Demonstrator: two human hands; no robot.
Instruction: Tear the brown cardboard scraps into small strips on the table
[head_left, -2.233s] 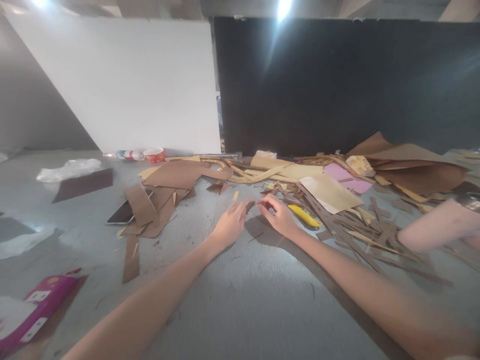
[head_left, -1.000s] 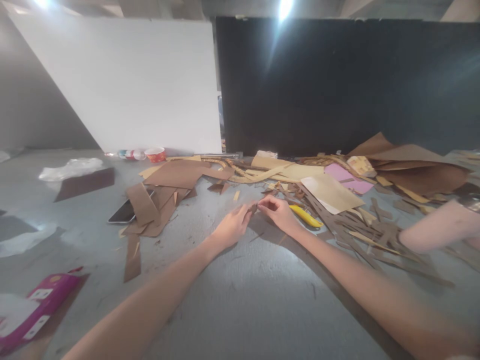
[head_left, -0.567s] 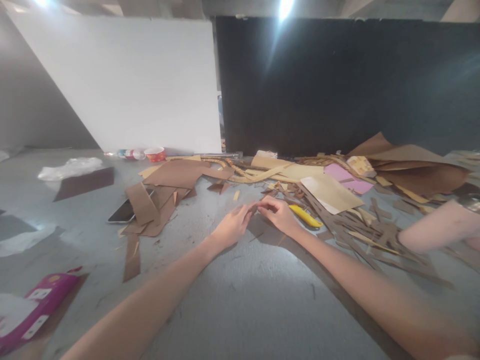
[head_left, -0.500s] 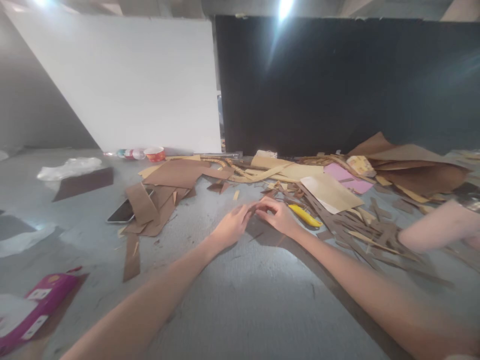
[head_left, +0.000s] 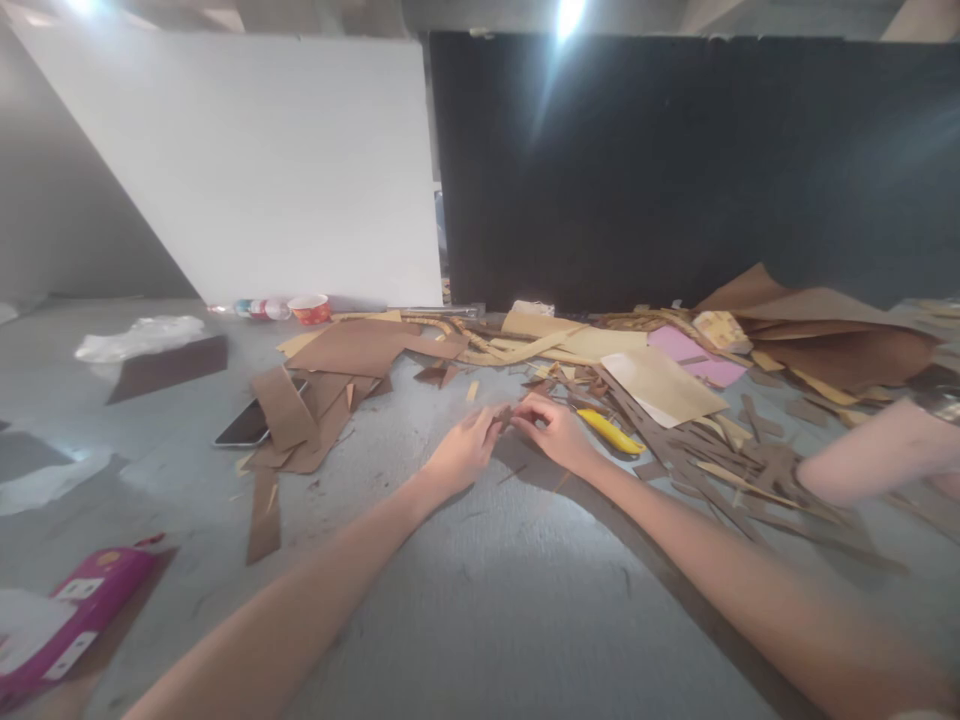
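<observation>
Near the middle of the grey table, my left hand (head_left: 466,445) and my right hand (head_left: 553,430) meet at the fingertips. Between them is a small brown strip (head_left: 505,416), pinched by the fingers of both; it looks like the brown sheet scraps around, but its shape is mostly hidden. A yellow utility knife (head_left: 611,431) lies on the table just right of my right hand. Small brown offcuts (head_left: 562,380) are scattered beyond my fingers.
Brown sheets (head_left: 345,347) partly cover a phone (head_left: 247,424) on the left. To the right are a cream sheet (head_left: 664,388), a strip pile (head_left: 720,470) and another person's arm (head_left: 877,455). A magenta packet (head_left: 97,600) lies front left. Panels (head_left: 675,180) stand behind.
My fingertips have shifted very slightly around the small brown strip. Both arms, the other person's arm and the things on the table look the same.
</observation>
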